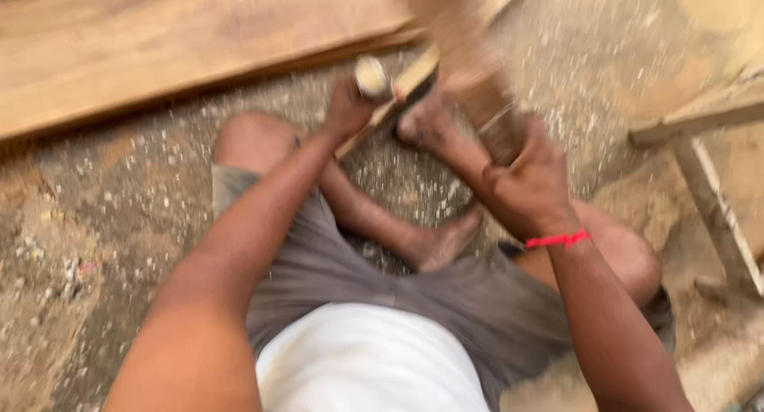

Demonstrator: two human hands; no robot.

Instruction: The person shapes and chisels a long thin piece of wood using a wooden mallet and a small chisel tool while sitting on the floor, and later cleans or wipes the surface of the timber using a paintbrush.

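I sit on the ground with my legs folded. My left hand (pixel 348 110) is closed around a tool with a pale round handle end (pixel 371 77), held upright against a narrow wooden strip (pixel 414 76). One foot (pixel 423 122) rests on that strip. My right hand (pixel 527 181), with a red thread at the wrist, grips a thick brown wooden block or mallet (pixel 469 54) that is blurred with motion above the strip.
A wide wooden plank (pixel 159 46) lies across the top left. The ground (pixel 95 213) is covered in sawdust and wood chips. A wooden frame or bench leg (pixel 716 197) stands at the right. My other foot (pixel 446 241) is tucked near my lap.
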